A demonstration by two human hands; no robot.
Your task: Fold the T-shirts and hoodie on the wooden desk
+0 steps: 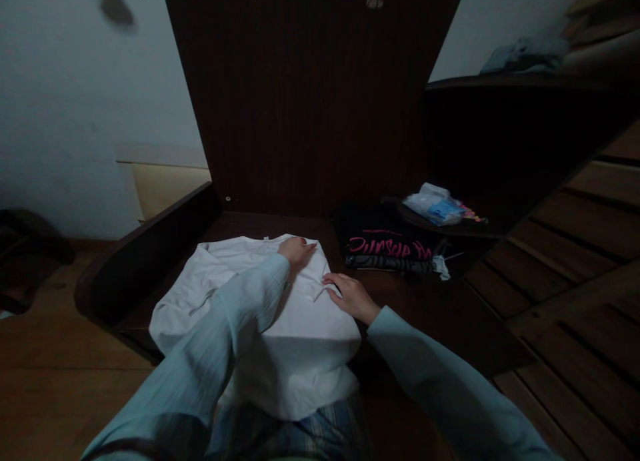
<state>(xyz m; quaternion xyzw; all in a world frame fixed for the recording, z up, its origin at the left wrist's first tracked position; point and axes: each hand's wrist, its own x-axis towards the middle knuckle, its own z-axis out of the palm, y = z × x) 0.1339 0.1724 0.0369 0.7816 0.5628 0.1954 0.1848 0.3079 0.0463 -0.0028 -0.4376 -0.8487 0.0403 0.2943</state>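
A white shirt point(300, 321) lies spread on a dark brown wooden surface, its lower part hanging over the near edge. Part of its right side is folded inward. Across the upper right of the cloth reaches my left hand point(299, 251), resting on the fabric with its fingers stretched out to the right. My right hand point(353, 297) is at the shirt's right edge, thumb and fingers closed on a bit of the cloth. The undersides of the fingers are hidden.
Folded dark clothes with pink lettering point(390, 244) lie to the right. Beyond them, a plastic packet point(435, 206) sits on a small dark shelf point(470, 231). A raised armrest-like side point(145, 241) bounds the left, and a tall dark panel point(310, 101) stands behind. Wooden slats point(575, 267) are at right.
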